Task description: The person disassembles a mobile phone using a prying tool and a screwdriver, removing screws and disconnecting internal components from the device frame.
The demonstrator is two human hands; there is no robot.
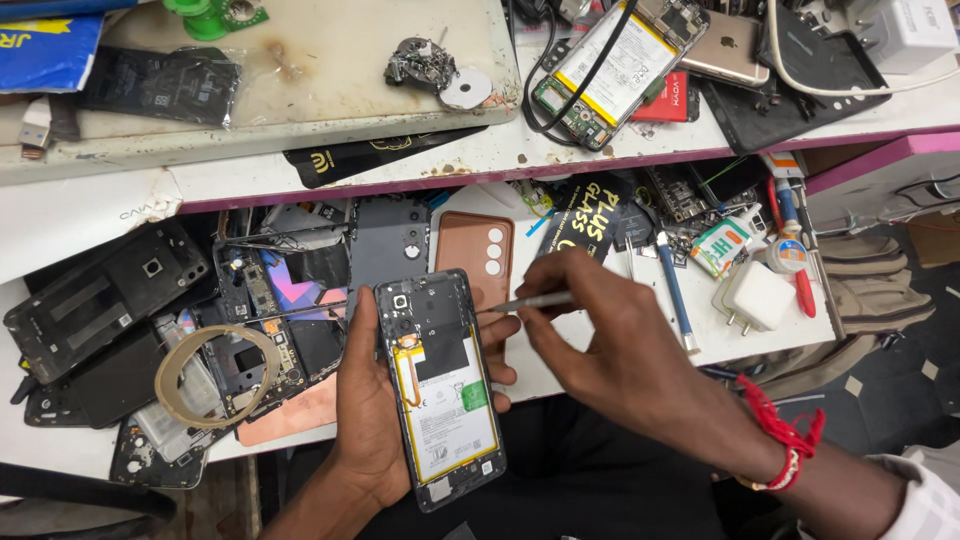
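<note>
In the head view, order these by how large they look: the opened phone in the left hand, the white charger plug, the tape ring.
1. opened phone, though nearness inflates it
2. tape ring
3. white charger plug

I am looking at a phone repair workshop. Around the white charger plug lie opened handsets, back covers and tools.

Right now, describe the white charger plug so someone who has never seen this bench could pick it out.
Start at the white lower bench beneath the pink-edged shelf and go to its right end. There, right of the blue-handled tool, lies the boxy white charger plug. Unlike the flat phone parts around it, it is a chunky cube with metal pins.
</note>
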